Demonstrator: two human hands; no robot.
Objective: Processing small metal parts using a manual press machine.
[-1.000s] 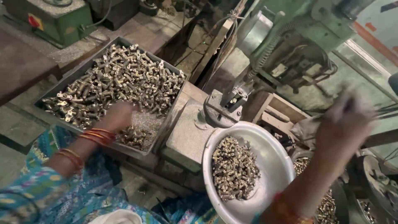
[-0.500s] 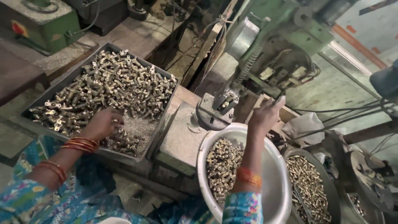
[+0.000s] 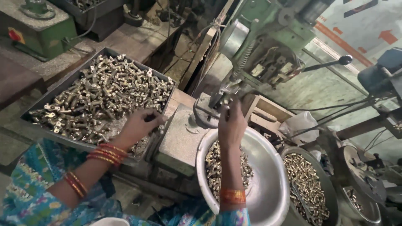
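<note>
From the camera on my head, I see my left hand (image 3: 140,125) lying in the near right corner of the one grey rectangular metal tray (image 3: 63,90). Its fingers are curled down onto the heap of small brass-coloured metal fittings (image 3: 104,98), far too many to count; whether they pinch one I cannot tell. My right hand (image 3: 231,123) is raised to the work spot of the single green bench drilling machine (image 3: 268,46), fingertips bunched at the small part there, though the piece itself is too small to make out. Below that wrist stands one round silver metal bowl (image 3: 268,167) part-filled with fittings. To its right I count two more round dark pans (image 3: 312,184) holding similar pieces. Red bangles ring both my wrists.
</note>
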